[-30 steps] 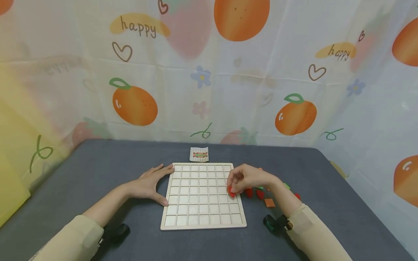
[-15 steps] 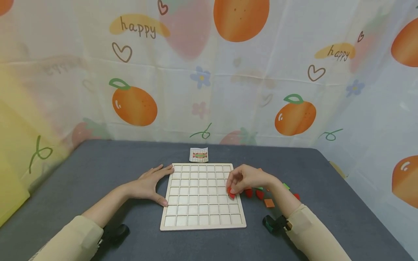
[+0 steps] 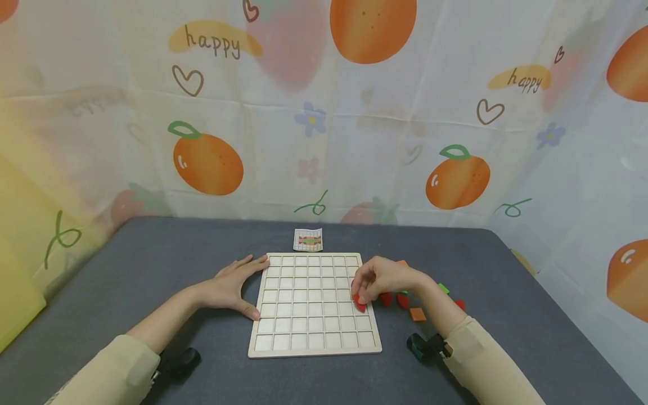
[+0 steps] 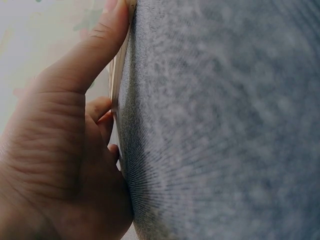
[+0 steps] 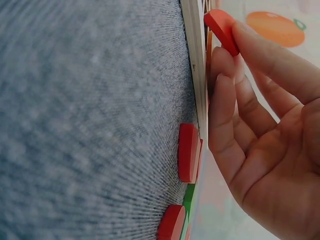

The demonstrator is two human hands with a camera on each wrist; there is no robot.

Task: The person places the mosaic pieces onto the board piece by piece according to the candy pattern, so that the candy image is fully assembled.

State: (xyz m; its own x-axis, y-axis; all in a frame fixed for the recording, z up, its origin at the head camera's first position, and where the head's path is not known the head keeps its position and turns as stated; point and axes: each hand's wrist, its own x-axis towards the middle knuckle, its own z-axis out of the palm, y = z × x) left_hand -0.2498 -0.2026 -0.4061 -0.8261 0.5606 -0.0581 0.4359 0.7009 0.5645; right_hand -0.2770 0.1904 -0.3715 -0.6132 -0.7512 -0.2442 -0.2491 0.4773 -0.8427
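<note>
A pale wooden grid board (image 3: 298,325) lies flat on the dark table. My left hand (image 3: 228,288) is spread along its left side, with the thumb and fingertips touching the edge. Over the right edge of the board, my right hand (image 3: 387,275) pinches a flat red wooden piece (image 3: 359,305) between thumb and fingers. In the right wrist view the red piece (image 5: 223,31) is tilted, just by the board's side (image 5: 194,55). Whether it touches a cell cannot be told. The left wrist view has the left thumb (image 4: 95,50) against the board's edge.
Right of the board lie more red pieces (image 3: 403,302), an orange square (image 3: 417,314) and a green piece (image 3: 443,288), some partly hidden by the right hand and forearm. A small printed pattern card (image 3: 307,241) lies behind the board. A patterned curtain (image 3: 354,140) stands beyond the table.
The red piece has tilted slightly in my right fingertips, its lower end a touch nearer the front. My left hand and the board have stayed in place.
</note>
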